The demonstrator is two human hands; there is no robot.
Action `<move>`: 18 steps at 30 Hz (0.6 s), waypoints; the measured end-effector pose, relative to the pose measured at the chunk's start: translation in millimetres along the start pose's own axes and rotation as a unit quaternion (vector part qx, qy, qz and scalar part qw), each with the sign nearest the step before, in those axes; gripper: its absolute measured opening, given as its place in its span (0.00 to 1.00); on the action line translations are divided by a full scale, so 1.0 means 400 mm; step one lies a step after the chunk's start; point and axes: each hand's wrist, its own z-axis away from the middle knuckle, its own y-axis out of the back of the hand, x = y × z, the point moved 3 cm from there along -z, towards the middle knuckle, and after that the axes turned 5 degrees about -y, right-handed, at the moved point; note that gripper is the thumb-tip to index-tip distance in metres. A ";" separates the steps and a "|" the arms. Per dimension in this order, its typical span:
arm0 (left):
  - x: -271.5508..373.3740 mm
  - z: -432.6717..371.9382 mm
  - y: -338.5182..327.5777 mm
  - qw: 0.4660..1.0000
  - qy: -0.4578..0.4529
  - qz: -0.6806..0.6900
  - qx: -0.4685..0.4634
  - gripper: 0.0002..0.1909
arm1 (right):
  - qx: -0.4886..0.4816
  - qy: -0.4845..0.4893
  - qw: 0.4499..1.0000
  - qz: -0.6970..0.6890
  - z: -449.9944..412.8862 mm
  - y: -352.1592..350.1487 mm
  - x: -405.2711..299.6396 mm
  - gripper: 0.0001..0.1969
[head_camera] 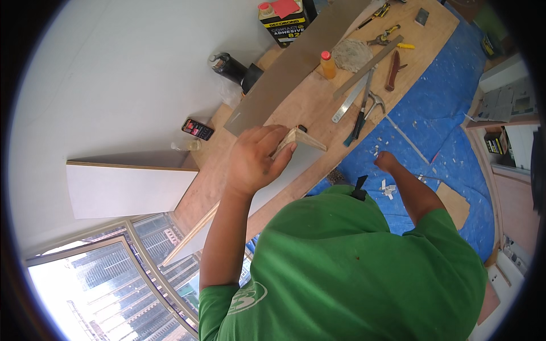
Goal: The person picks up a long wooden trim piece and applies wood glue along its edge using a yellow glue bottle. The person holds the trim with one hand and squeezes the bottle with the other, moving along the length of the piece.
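Note:
My left hand (256, 160) grips the near end of a pale-faced wooden board (279, 181), its fingers over the raw edge and the thumb on the end side. The board runs along the workbench (298, 100) and past its window end. A small black object (302, 128) lies just beyond the held end. Over the blue floor sheet (448, 89), my right hand (386, 162) hangs away from the bench. It looks curled, but its fingers are mostly hidden. A claw hammer (375, 102) and a steel ruler (352, 100) lie on the bench nearby.
A brown laminate strip (294, 64) lies along the wall side, near a contact adhesive can (283, 25). Snips (386, 36) and an orange bottle (328, 66) are farther along. A white panel (128, 189) leans on the wall near a phone (198, 128). Scraps (388, 189) litter the floor.

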 end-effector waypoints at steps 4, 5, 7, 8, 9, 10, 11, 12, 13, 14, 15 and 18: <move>0.002 -0.003 0.000 1.000 -0.016 0.003 0.010 0.14 | -0.026 -0.056 0.998 -0.007 -0.004 0.005 0.019 0.17; 0.003 -0.003 0.001 1.000 -0.021 0.003 0.013 0.14 | -0.015 -0.051 0.999 -0.012 -0.005 0.010 0.019 0.15; 0.005 -0.003 -0.001 1.000 -0.018 0.011 0.012 0.14 | -0.017 -0.063 0.998 -0.025 -0.005 0.018 0.019 0.14; 0.005 -0.002 -0.001 1.000 -0.015 0.010 0.013 0.13 | -0.031 -0.079 0.996 -0.033 -0.005 0.019 0.020 0.16; 0.006 -0.001 -0.002 1.000 -0.012 0.008 0.012 0.13 | -0.044 -0.107 0.993 -0.038 -0.004 0.020 0.022 0.17; 0.006 0.000 -0.003 1.000 -0.008 0.004 0.010 0.13 | -0.038 -0.093 0.994 -0.041 -0.004 0.024 0.018 0.17; 0.005 0.001 -0.004 1.000 -0.003 -0.003 0.010 0.12 | -0.032 -0.090 0.995 -0.043 -0.004 0.027 0.016 0.17; 0.005 0.001 -0.004 1.000 -0.004 -0.003 0.009 0.12 | -0.030 -0.103 0.993 -0.039 -0.003 0.028 0.016 0.16; 0.004 0.002 -0.004 1.000 -0.005 -0.004 0.008 0.12 | -0.027 -0.085 0.995 -0.047 -0.004 0.029 0.011 0.16; 0.004 0.003 -0.004 1.000 -0.004 -0.007 0.008 0.12 | -0.028 -0.084 0.995 -0.050 -0.004 0.029 0.010 0.16; 0.004 0.003 -0.004 1.000 -0.006 -0.006 0.008 0.13 | -0.028 -0.100 0.993 -0.054 -0.004 0.029 0.010 0.16; 0.004 0.005 -0.005 1.000 -0.006 -0.007 0.009 0.13 | -0.030 -0.089 0.994 -0.060 -0.007 0.027 0.006 0.17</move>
